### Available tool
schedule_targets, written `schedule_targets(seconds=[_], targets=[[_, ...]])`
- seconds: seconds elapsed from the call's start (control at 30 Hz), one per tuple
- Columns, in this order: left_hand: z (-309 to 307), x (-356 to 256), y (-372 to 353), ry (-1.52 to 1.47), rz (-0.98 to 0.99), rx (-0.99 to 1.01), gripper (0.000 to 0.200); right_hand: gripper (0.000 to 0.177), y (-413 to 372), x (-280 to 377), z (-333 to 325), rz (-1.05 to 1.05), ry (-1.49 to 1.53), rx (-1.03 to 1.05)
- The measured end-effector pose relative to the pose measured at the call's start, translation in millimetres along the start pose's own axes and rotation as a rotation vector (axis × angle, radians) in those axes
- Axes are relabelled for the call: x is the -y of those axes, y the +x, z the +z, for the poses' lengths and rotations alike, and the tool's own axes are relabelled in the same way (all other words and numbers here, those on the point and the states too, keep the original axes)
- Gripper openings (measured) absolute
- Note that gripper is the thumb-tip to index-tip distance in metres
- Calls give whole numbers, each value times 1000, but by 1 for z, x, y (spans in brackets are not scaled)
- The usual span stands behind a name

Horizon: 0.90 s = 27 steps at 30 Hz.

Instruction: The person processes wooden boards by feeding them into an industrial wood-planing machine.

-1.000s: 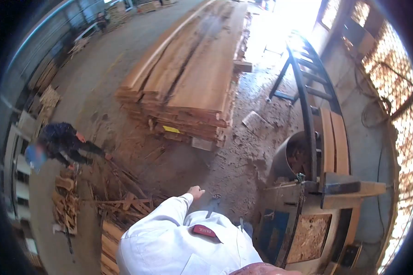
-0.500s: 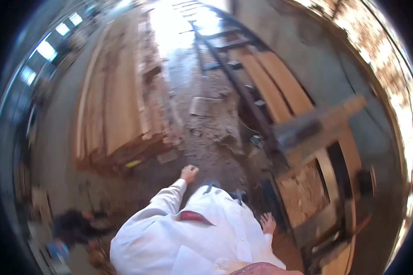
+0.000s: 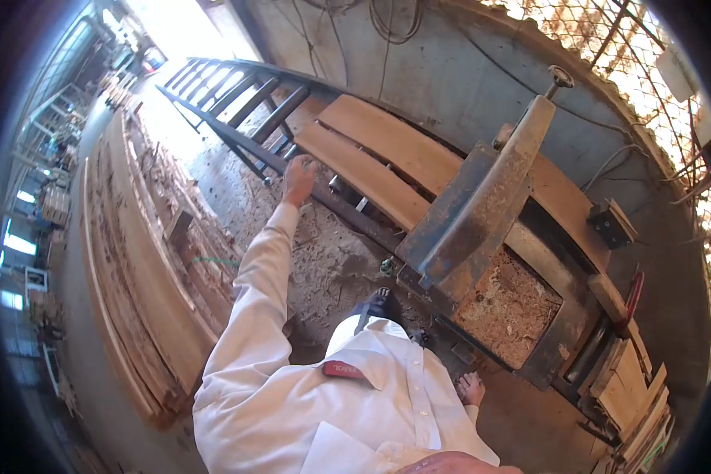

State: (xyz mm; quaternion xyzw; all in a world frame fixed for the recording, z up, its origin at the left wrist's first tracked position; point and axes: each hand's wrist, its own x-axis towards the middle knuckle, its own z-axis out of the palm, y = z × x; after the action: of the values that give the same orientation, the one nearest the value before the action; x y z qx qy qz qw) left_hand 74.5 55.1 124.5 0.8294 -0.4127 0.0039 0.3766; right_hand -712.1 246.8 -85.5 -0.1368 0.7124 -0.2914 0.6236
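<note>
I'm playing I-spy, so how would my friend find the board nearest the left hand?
Find the machine right of centre, then the dark rack reaching up-left from it. Two boards lie there side by side; your board looks narrower and is closer to the left hand.

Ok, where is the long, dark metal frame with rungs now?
In the head view, the frame runs from upper left towards centre, the person's left hand by its near rail, flat tan wooden boards along it.

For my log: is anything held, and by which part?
Nothing shows in the right hand; the left hand is near a board, but any hold can't be told.
</note>
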Motion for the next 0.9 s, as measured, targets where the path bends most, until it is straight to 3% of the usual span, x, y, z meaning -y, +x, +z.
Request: schedule_targets(seconds=[0.13, 0.23, 0.3, 0.33, 0.37, 0.4, 0.43, 0.5, 0.53, 0.57, 0.63, 0.7, 0.77, 0.9], targets=[[43, 33, 107, 452, 301, 64, 45, 35, -33, 5, 29, -157, 86, -25], [69, 46, 170, 382, -10, 250, 45, 33, -36, 5, 43, -332, 14, 61], [98, 99, 210, 703, 599, 304, 47, 31, -59, 30, 71, -329, -7, 42], [94, 87, 206, 431, 480, 287, 48, 30, -77, 46, 91, -297, -5, 12], [95, 91, 213, 412, 442, 349, 45, 30, -95, 60, 109, -288, 16, -33], [96, 94, 220, 394, 402, 409, 44, 31, -111, 72, 126, -281, 35, -77], [110, 107, 235, 628, 459, 523, 43, 32, -123, 81, 138, -299, 41, -91], [100, 61, 212, 319, 7, 426, 42, 34, -136, 96, 153, -335, 50, -120], [120, 115, 231, 279, 310, 409, 44, 35, -141, 104, 160, -352, 57, -136], [114, 85, 217, -265, -124, 458, 57, 35, -142, 111, 164, -369, 67, -152], [123, 87, 216, -289, -261, 509, 63, 35, -141, 124, 165, -458, 80, -174], [132, 85, 201, -175, -118, 521, 62, 34, -131, 136, 165, -542, 88, -210], [121, 48, 175, -121, -100, 550, 61, 33, -115, 150, 166, -620, 86, -261], [125, 36, 147, -341, -136, 562, 57, 33, -98, 186, 178, -758, -235, -384]])
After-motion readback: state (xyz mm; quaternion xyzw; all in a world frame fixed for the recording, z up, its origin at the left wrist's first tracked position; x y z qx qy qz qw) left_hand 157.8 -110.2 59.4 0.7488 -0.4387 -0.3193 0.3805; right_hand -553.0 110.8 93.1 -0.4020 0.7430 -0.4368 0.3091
